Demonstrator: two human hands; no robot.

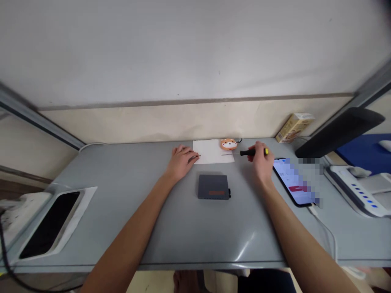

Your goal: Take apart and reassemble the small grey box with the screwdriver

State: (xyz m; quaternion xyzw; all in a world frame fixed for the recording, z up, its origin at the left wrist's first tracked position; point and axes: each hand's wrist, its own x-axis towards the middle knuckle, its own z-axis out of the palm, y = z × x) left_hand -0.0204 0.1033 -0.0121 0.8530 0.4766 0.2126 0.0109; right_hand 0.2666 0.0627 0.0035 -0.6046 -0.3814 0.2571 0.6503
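My right hand (262,162) grips a screwdriver (247,153) by its black and yellow handle, the thin shaft pointing left over a white sheet of paper (210,156). At the left edge of that sheet, my left hand (181,162) rests with its fingers drawn together. A tiny dark thing (199,155) shows at its fingertips, too small to name. Nearer to me, between my forearms, a dark grey box-shaped device (213,187) with reddish print lies flat, a small black part sticking out on its right side. An orange and white animal-face case (229,144) sits at the paper's back right.
On the right are a lit phone (293,179) with a white cable, a white power strip (357,191), a yellowish carton (295,127) and a tilted black object (339,132). A dark phone (50,224) lies at left, beside a white socket block (24,211). A wall closes the back.
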